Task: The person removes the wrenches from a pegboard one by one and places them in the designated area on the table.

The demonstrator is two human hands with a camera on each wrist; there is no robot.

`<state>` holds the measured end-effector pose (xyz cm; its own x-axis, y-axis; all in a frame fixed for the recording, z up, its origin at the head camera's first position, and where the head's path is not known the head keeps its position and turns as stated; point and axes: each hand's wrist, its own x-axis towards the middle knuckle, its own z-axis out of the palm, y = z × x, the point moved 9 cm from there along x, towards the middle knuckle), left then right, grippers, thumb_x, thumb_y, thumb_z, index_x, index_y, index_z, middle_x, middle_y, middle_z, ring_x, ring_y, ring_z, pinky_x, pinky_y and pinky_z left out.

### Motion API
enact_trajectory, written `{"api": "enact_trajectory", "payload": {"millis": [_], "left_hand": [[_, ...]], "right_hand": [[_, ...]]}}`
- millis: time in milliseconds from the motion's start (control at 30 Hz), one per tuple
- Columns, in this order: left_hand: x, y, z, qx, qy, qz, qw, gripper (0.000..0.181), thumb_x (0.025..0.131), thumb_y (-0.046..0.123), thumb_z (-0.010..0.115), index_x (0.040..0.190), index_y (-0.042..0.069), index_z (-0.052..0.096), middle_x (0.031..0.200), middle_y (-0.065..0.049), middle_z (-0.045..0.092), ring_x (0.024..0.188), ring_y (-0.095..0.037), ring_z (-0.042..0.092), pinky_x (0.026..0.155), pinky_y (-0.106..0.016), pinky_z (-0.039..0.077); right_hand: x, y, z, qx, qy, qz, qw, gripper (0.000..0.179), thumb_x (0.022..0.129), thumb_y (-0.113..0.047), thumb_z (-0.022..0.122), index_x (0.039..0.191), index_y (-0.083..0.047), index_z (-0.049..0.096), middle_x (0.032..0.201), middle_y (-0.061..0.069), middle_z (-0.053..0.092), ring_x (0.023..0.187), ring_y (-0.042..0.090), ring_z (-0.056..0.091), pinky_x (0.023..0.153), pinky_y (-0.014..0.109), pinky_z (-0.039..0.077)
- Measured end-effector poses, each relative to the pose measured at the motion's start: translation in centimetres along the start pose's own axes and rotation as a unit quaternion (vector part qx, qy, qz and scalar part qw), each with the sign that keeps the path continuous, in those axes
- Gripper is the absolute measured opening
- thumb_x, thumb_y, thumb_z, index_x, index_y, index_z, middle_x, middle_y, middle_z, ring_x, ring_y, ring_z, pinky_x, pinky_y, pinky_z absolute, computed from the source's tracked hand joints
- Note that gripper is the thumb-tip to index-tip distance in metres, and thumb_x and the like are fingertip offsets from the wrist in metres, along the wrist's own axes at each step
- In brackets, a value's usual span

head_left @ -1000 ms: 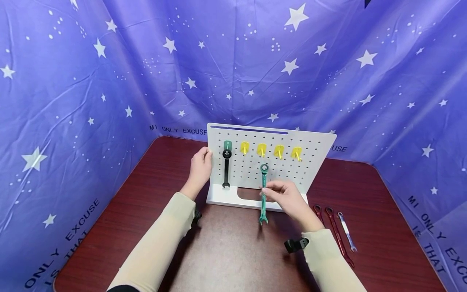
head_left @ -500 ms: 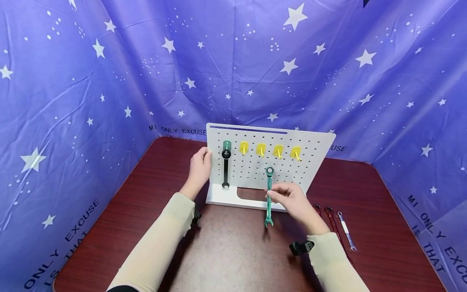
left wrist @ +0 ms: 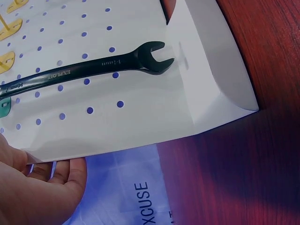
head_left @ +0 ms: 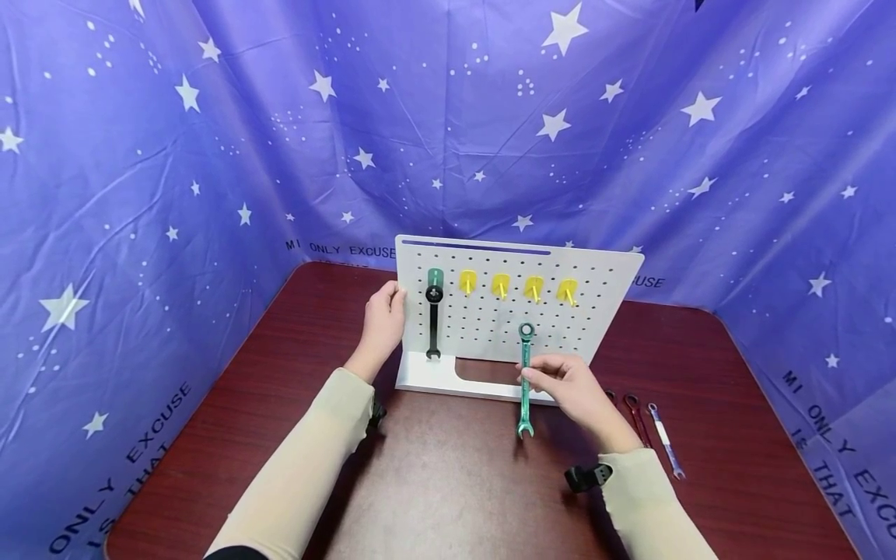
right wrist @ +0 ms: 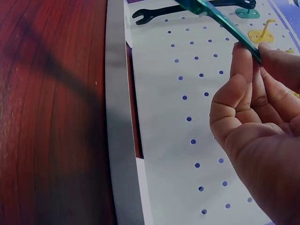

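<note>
At the left edge of the pegboard (head_left: 598, 268), I have the fingers of the left hand (head_left: 383, 317) clamped on the rim, probably to steady it. My right hand (head_left: 565, 389) pinches the green wrench (head_left: 525, 400) mid-shank before the board's lower edge, ring end up, leaving both ends free. A black wrench (head_left: 433, 327) hangs by its ring from the green hook (head_left: 435, 278). Toward the right edge of the worktop (head_left: 434, 467), a red wrench (head_left: 635, 416) lies, seemingly within easy reach.
</note>
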<state>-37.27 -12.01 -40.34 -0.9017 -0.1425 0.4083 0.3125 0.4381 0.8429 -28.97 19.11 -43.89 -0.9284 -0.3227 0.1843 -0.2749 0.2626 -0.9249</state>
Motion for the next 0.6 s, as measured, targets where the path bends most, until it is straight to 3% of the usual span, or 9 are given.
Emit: {"api": "enact_trajectory", "payload": {"millis": [200,400,600], "left_hand": [[0.1,0.2,-0.1,-0.004,0.001,0.011,0.9999,0.014,0.105,0.005,0.052,0.098,-0.001,0.063,0.069,-0.009,0.048,0.068,-0.026,0.049,0.063,-0.038,0.042],[-0.1,0.3,-0.1,-0.002,0.007,0.019,0.9998,0.014,0.104,0.003,0.051,0.095,0.0,0.061,0.068,-0.007,0.045,0.066,-0.024,0.047,0.061,-0.036,0.04],[0.0,0.0,0.0,0.0,-0.003,0.001,1.0,0.014,0.105,0.005,0.052,0.097,-0.001,0.062,0.069,-0.008,0.046,0.068,-0.025,0.048,0.063,-0.037,0.041]], "right_hand": [[-0.5,0.4,-0.7,-0.012,0.011,0.012,0.9998,0.015,0.098,-0.01,0.069,0.106,0.001,0.075,0.09,0.009,0.073,0.079,0.016,0.063,0.072,0.031,0.053],[-1.1,0.6,-1.3,-0.01,0.021,0.009,0.9997,0.02,0.097,-0.007,0.07,0.108,0.009,0.072,0.091,0.012,0.073,0.079,0.015,0.064,0.072,0.031,0.055],[-1.7,0.9,-1.9,-0.007,0.033,0.02,0.9992,0.018,0.096,-0.006,0.07,0.106,0.009,0.073,0.086,0.008,0.071,0.074,0.01,0.062,0.068,0.028,0.053]]}}
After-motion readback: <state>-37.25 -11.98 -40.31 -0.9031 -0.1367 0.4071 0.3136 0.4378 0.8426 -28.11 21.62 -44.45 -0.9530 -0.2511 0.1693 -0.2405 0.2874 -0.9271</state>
